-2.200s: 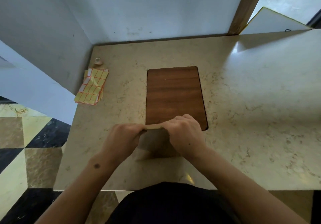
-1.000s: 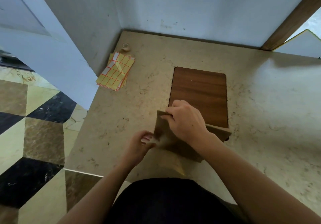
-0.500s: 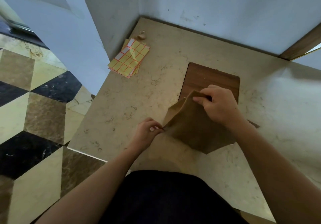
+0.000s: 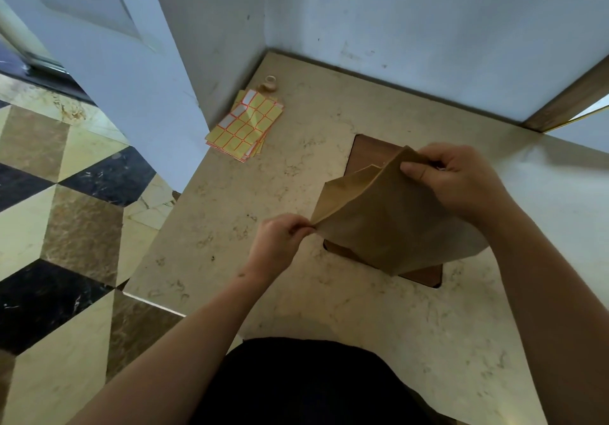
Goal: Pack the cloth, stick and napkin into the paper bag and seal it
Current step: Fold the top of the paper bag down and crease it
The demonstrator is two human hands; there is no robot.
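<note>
Yellow label sheets (image 4: 244, 126) and small tape roll (image 4: 270, 83) at ten o'clock on the marble counter (image 4: 329, 312); left hand (image 4: 276, 243) pinching the brown paper bag (image 4: 382, 217) corner, right hand (image 4: 458, 180) gripping its top edge at two o'clock, over the wooden board (image 4: 425, 276).

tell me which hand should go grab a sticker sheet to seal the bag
Left, probably. The left hand only pinches a corner of the paper bag, and the sticker sheets lie on its side. The right hand grips the bag's top edge.
</note>
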